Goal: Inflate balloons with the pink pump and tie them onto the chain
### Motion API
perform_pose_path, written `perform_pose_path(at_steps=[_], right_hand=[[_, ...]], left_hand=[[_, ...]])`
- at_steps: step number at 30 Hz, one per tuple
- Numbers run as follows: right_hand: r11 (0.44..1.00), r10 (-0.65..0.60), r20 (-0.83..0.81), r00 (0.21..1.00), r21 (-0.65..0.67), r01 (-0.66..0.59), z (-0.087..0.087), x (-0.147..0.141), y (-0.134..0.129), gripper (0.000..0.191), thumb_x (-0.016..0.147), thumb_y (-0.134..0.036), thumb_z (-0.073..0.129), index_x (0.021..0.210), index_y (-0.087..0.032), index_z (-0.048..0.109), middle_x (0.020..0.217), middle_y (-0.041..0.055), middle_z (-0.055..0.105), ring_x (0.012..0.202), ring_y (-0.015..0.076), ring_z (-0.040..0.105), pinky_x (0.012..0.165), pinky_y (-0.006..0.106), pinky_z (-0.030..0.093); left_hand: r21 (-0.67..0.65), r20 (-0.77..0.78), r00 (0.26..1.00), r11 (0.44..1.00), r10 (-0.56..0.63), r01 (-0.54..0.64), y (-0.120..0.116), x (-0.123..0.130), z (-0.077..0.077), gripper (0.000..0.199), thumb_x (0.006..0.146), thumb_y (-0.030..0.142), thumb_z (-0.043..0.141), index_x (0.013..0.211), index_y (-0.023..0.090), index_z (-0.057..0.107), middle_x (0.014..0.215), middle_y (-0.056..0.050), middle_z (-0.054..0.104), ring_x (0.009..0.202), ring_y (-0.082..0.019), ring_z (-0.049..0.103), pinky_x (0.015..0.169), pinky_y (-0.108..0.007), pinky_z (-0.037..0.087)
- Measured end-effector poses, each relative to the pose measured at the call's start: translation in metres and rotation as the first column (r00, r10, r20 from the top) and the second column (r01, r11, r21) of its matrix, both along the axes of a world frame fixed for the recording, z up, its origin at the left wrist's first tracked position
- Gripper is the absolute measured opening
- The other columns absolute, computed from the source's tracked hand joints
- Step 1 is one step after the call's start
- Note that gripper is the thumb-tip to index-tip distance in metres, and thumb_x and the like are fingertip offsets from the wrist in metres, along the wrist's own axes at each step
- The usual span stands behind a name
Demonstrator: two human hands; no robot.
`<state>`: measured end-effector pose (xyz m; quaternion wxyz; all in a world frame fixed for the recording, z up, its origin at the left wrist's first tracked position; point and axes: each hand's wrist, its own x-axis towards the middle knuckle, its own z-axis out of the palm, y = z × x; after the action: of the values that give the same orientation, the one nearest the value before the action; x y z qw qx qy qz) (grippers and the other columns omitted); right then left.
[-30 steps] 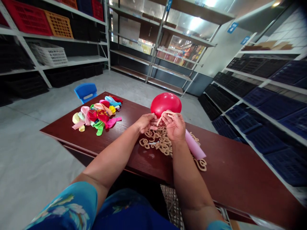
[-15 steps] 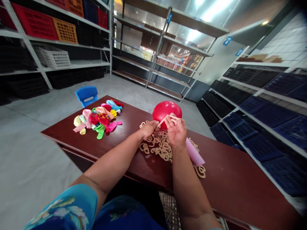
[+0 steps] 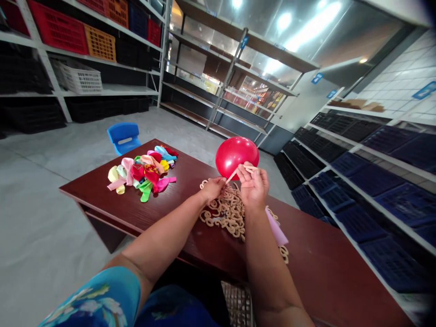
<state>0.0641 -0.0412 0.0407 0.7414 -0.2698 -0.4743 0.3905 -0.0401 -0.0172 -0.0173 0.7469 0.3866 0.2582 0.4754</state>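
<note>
My left hand [image 3: 214,188] is closed, pinching one end of a thin tan cord [image 3: 232,175] between thumb and fingers. The cord runs up to my right hand [image 3: 254,184], palm turned toward me, and passes over its curled fingers. Just behind both hands is an inflated red balloon [image 3: 236,154]; its neck is hidden, so I cannot tell whether it is held. Beneath my hands lies a heap of curled tan cords [image 3: 225,215] on the table. A pink cylinder [image 3: 276,227] rests beside my right forearm, partly covered by it.
A pile of limp coloured balloons [image 3: 145,172] lies on the left of the dark red table [image 3: 190,181]. Beyond that end stands a blue chair [image 3: 124,136]. Shelves with crates [image 3: 61,29] line the left; dark blue bins [image 3: 368,195] fill racks on the right.
The camera view has tilted slightly. Both hands keep nearly the same pose on the tan cord, and the red balloon appears slightly higher behind them.
</note>
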Motion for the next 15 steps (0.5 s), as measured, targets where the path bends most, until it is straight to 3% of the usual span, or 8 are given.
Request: perform_pose_path(at_steps=[3,6,9,12,15], right_hand=[[1.0,0.014,0.223,0.975,-0.03,-0.008,0.012,-0.023,0.011,0.015,0.077,-0.034,0.059,0.086,-0.023,0.056,0.094,0.0005,0.066,0.085,0.0141,0.064,0.082,0.037,0.051],[0.986,0.167,0.486,0.858,-0.084,-0.145,0.027,-0.046,0.017,0.029,0.071,-0.034,0.065,0.097,-0.025,0.058,0.11,0.0023,0.061,0.089,0.0132,0.062,0.08,0.031,0.051],[0.981,0.184,0.553,0.813,-0.055,-0.185,0.038,-0.052,0.009,0.035,0.07,-0.035,0.066,0.103,-0.027,0.059,0.115,0.003,0.058,0.086,0.0134,0.062,0.076,0.029,0.052],[0.998,0.06,0.559,0.827,-0.032,-0.05,0.031,-0.04,-0.007,0.024,0.079,-0.041,0.054,0.093,-0.023,0.062,0.092,0.0032,0.066,0.073,0.0121,0.062,0.064,0.025,0.05],[0.981,-0.059,0.585,0.809,-0.118,0.157,0.003,-0.019,-0.014,0.034,0.082,-0.046,0.048,0.069,-0.018,0.06,0.061,0.0005,0.062,0.048,0.0086,0.054,0.048,0.022,0.043]], left_hand=[[-0.009,-0.069,0.996,0.998,0.059,-0.06,0.0,0.004,-0.003,0.024,0.083,0.026,0.049,0.062,0.015,0.046,0.046,0.005,0.034,0.036,-0.004,0.027,0.037,-0.017,0.018],[-0.09,-0.004,1.0,0.996,0.028,-0.028,0.001,0.004,-0.001,0.022,0.083,0.025,0.047,0.062,0.016,0.043,0.048,0.004,0.037,0.036,-0.004,0.027,0.036,-0.016,0.016],[-0.149,0.087,0.996,0.988,-0.017,0.03,0.002,-0.002,0.003,0.021,0.083,0.027,0.046,0.065,0.017,0.039,0.048,0.006,0.031,0.034,-0.003,0.022,0.035,-0.015,0.012],[-0.203,0.244,0.968,0.973,-0.056,0.108,0.004,-0.009,0.009,0.022,0.082,0.025,0.047,0.065,0.017,0.035,0.049,0.009,0.023,0.034,-0.002,0.016,0.035,-0.013,0.008],[-0.253,0.361,0.931,0.956,-0.049,0.148,0.006,-0.016,0.014,0.021,0.083,0.02,0.045,0.065,0.017,0.035,0.05,0.009,0.02,0.033,-0.001,0.016,0.034,-0.013,0.007]])
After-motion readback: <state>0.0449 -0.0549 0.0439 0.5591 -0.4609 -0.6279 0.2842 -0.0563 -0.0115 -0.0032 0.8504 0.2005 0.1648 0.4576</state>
